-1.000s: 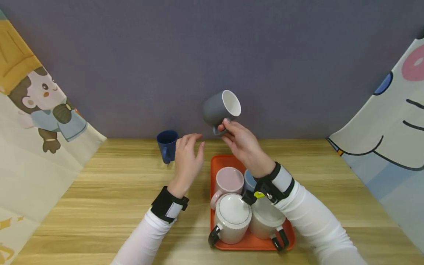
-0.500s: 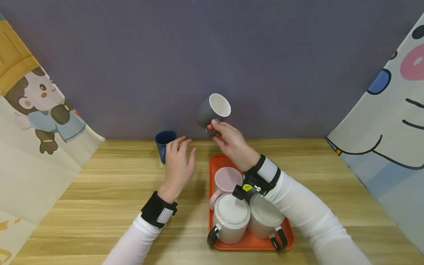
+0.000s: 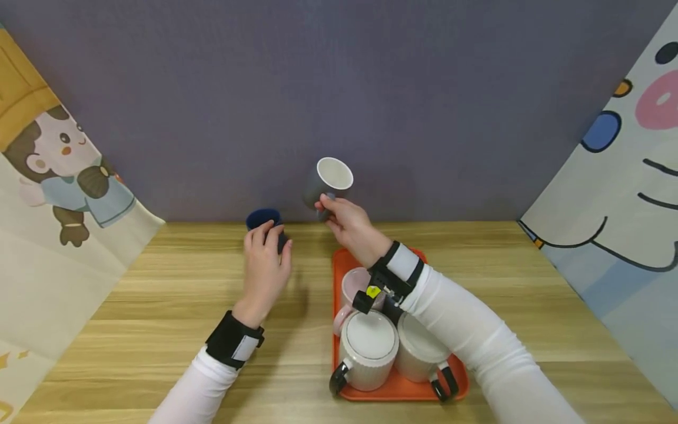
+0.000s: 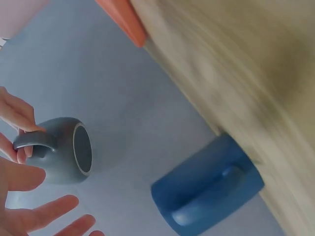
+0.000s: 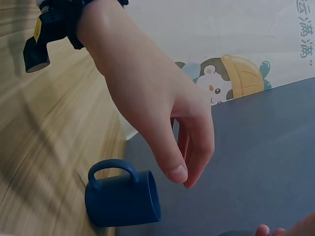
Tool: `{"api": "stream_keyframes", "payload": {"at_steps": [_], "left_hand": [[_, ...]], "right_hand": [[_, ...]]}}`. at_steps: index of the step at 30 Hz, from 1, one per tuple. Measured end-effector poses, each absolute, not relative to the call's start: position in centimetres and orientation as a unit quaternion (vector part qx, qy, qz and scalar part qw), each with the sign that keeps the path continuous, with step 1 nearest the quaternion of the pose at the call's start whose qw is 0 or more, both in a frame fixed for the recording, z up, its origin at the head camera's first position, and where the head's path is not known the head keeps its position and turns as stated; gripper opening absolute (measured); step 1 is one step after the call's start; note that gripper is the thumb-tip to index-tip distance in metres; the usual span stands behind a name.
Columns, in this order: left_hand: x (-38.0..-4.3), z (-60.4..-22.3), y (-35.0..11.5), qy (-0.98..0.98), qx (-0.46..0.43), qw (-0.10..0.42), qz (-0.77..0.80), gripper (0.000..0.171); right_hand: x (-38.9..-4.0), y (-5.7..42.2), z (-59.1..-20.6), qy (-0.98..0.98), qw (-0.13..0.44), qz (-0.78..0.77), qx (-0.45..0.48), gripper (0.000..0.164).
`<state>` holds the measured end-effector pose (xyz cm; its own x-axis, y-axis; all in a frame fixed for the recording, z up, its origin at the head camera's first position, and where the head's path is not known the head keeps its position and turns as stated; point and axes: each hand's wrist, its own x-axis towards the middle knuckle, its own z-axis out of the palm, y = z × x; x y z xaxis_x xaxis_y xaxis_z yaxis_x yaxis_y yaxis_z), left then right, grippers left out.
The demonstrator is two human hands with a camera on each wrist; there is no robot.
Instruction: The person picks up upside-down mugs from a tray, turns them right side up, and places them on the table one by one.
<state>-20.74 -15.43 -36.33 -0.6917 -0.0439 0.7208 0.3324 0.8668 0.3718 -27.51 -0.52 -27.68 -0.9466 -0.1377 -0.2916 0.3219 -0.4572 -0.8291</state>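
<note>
My right hand (image 3: 352, 229) grips a dark grey mug (image 4: 61, 160) by its handle, holding it above the table's far edge. The mug is tilted, and its white inside shows in the head view. A dark blue mug (image 5: 123, 201) stands upright by the grey back panel. Close in front of that blue mug is my left hand (image 3: 265, 265), its fingers loosely bent with nothing held. In the right wrist view a gap shows between the left fingertips and the blue mug. Only a few right-hand fingers (image 5: 290, 231) show in that view's lower corner.
Right of centre on the wooden table (image 3: 159, 330) lies an orange tray (image 3: 402, 393). It bears a pink mug (image 3: 354, 282) and two pale ribbed mugs (image 3: 371, 356) with black handles. My right forearm passes over it. Cartoon-printed cloths (image 3: 100, 188) hang at both sides.
My right hand has carried the grey mug leftward and slightly down. My left hand has moved left, now overlapping the blue mug in the head view. The tray stays where it was.
</note>
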Motion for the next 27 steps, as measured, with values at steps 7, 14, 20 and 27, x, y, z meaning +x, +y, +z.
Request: {"api": "stream_keyframes", "payload": {"at_steps": [7, 14, 20, 27], "left_hand": [[-20.2, -36.9, -17.6, -0.889, -0.068, 0.391, -0.23, 0.033], [-19.9, -37.0, -19.0, -0.887, -0.062, 0.399, -0.222, 0.033], [-19.6, -37.3, -19.9, -0.889, -0.052, 0.396, -0.223, 0.033], [-19.3, -37.7, -21.0, -0.889, -0.046, 0.401, -0.217, 0.034]], "right_hand": [[-27.7, -2.2, -28.2, 0.514, 0.123, -0.842, 0.106, 0.019], [-27.4, -3.2, -28.8, 0.522, 0.118, -0.835, 0.126, 0.025], [-27.3, -4.3, -29.7, 0.537, 0.121, -0.826, 0.126, 0.02], [-26.9, -5.1, -30.3, 0.562, 0.119, -0.809, 0.12, 0.021]]}}
